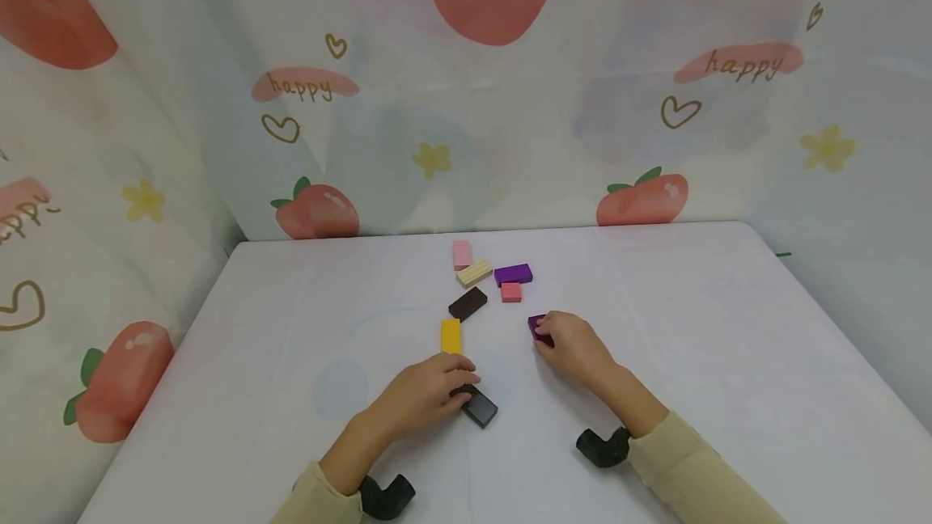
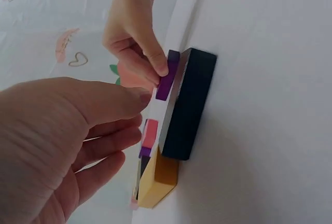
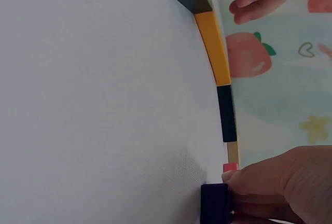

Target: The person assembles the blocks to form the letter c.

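My right hand pinches a dark purple block between thumb and fingers, low at the table to the right of the other blocks. In the right wrist view the thumb lies against the edge of this purple block. My left hand hovers with loosely bent fingers over a dark grey block. The left wrist view shows a gap between those fingers and the grey block. Just beyond the left hand, a yellow block meets the far end of the grey one.
Beyond the yellow block a black block, a beige block and a pink block run away from me. Right of them lie a bright purple block and a coral block. A printed curtain stands behind the white table.
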Demonstrator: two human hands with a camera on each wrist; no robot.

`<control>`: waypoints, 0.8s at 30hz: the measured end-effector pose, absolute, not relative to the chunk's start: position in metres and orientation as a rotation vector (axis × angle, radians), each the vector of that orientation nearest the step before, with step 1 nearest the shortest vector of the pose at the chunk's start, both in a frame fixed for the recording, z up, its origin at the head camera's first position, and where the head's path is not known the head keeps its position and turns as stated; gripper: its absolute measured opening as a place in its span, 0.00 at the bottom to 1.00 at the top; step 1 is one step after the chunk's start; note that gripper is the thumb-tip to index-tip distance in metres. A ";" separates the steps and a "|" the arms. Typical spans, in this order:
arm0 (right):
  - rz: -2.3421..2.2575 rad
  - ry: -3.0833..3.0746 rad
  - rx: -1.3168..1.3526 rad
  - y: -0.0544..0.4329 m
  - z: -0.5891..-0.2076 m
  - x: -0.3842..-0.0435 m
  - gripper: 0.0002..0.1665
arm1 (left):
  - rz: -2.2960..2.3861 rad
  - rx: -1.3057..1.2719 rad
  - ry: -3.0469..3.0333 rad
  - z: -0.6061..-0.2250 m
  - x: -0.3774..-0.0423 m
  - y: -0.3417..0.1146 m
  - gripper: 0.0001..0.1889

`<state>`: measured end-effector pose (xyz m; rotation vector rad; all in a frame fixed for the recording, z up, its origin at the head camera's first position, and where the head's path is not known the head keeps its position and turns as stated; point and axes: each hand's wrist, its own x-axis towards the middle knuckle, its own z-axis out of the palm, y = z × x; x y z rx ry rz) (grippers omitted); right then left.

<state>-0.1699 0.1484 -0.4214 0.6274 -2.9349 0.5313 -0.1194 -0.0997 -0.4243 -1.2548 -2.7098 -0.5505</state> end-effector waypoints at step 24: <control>0.510 -2.796 0.925 0.141 -0.423 -0.129 0.07 | -0.460 -1.347 -2.748 -0.426 -0.105 -0.092 0.09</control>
